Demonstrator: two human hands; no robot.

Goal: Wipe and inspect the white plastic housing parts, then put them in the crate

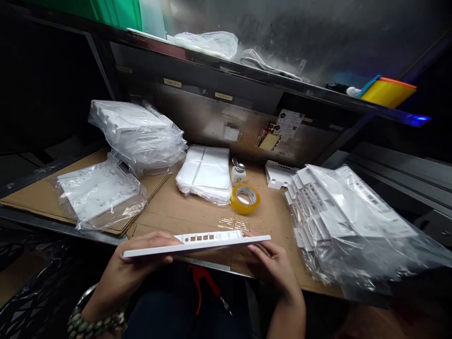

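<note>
A white plastic housing panel is held nearly edge-on above the front edge of the bench. Several small port cutouts show along its raised wall. My left hand grips its left end, and my right hand grips the right end, thumb and fingers on either side. Beyond the panel lie a roll of yellowish clear tape and a stack of clear plastic bags. A small white pump bottle stands behind the tape.
Bagged white panels are piled at the left, with one bagged panel in front. More white housings stand in a large bag at right. A red air gun hangs below the bench edge. A shelf crosses above.
</note>
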